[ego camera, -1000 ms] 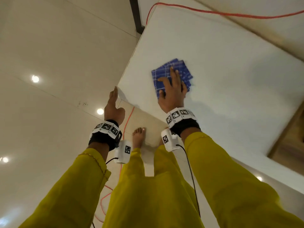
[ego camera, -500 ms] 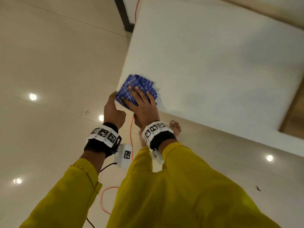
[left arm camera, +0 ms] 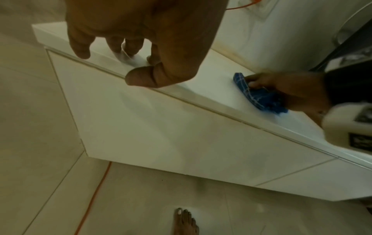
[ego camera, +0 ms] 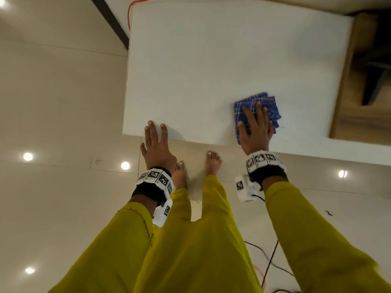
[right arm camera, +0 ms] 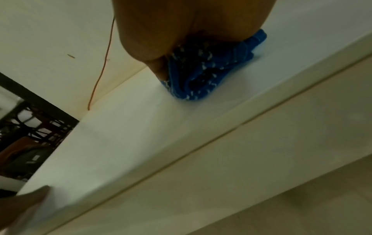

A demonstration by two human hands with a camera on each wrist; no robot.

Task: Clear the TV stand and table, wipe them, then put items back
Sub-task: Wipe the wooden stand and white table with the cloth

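The white TV stand top (ego camera: 211, 60) is bare except for a folded blue checked cloth (ego camera: 264, 104) near its front edge, toward the right. My right hand (ego camera: 256, 127) lies flat on the cloth with fingers spread and presses it onto the surface. From the right wrist, the cloth (right arm camera: 201, 79) bunches under the right hand's (right arm camera: 191, 23) palm. My left hand (ego camera: 157, 144) is at the stand's near left corner, fingers straight, tips resting on the top. In the left wrist view, the left hand (left arm camera: 141, 39) hovers over that corner and the cloth (left arm camera: 259, 98) shows farther along.
An orange cable (ego camera: 135, 9) runs down behind the stand's far left corner. A wooden recess (ego camera: 359, 81) adjoins the stand on the right. My bare feet (ego camera: 212, 163) stand on the glossy tiled floor before the stand. Black wires (ego camera: 270, 261) trail on the floor.
My right hand slid the cloth from the near left corner to the right along the front edge. My left hand moved from beside the corner onto the top.
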